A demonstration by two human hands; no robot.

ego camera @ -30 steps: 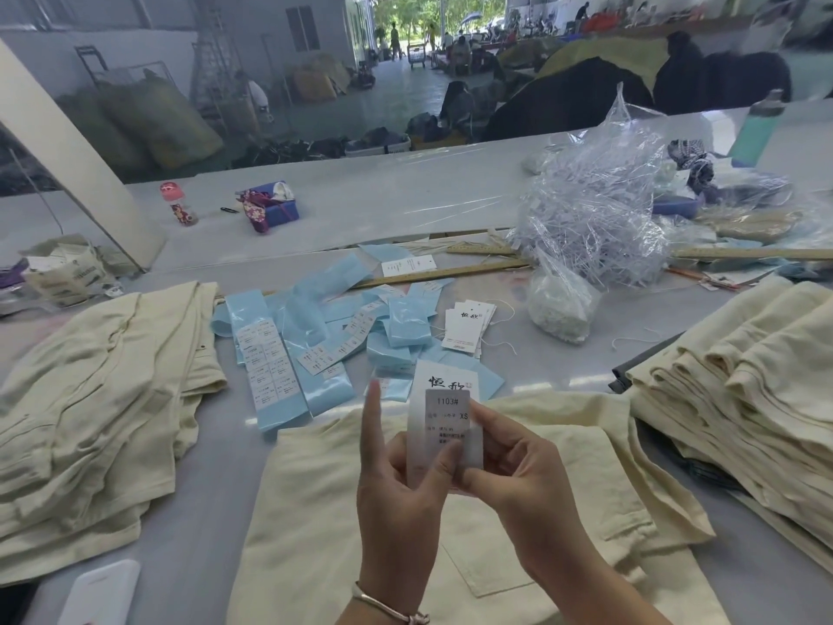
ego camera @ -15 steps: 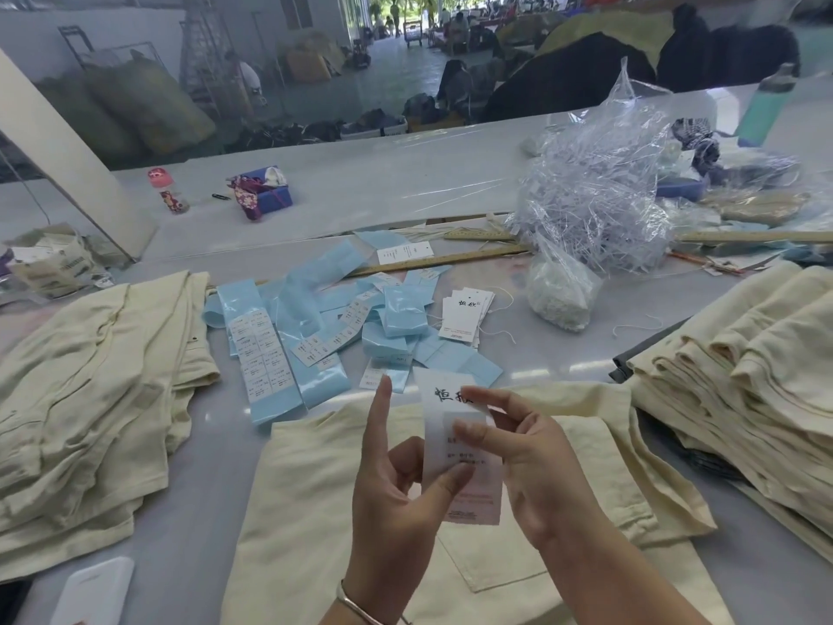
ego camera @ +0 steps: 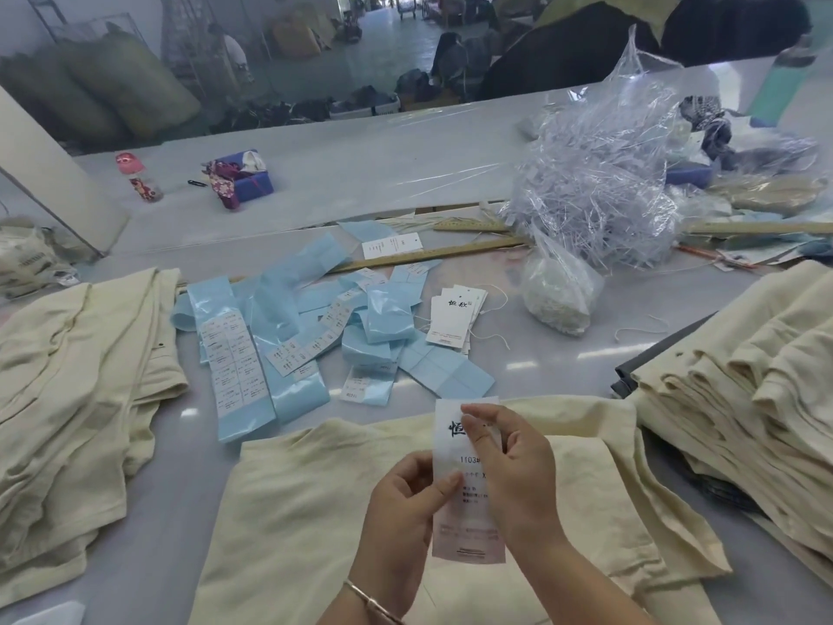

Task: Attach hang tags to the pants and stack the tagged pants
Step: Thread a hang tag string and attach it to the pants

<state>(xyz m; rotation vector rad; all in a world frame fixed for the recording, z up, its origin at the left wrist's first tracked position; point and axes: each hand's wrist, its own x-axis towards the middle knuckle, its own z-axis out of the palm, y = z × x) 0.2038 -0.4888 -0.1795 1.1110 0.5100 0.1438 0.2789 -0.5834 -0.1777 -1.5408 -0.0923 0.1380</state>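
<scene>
A white hang tag [ego camera: 455, 453] with black print stands upright in front of me, over a cream pair of pants [ego camera: 306, 512] spread on the table. My left hand [ego camera: 405, 512] pinches the tag's left edge between thumb and fingers. My right hand [ego camera: 509, 466] pinches its upper right part, fingers across the printed face. A small pile of spare hang tags [ego camera: 453, 320] with strings lies further back. Folded cream pants are stacked at the right [ego camera: 757, 390], and a looser heap of cream pants lies at the left [ego camera: 76, 399].
Blue sticker strips [ego camera: 288, 340] are scattered mid-table. Behind them lie wooden rulers [ego camera: 432, 257], a bag of white string [ego camera: 556, 290] and a big clear bag of plastic fasteners [ego camera: 604, 187]. A small bottle [ego camera: 137, 178] and a purple pouch [ego camera: 241, 178] stand far left.
The tag has come lower and now shows full length. My left index finger, raised before, has folded down onto the tag's edge. My right fingers slid up to the tag's top.
</scene>
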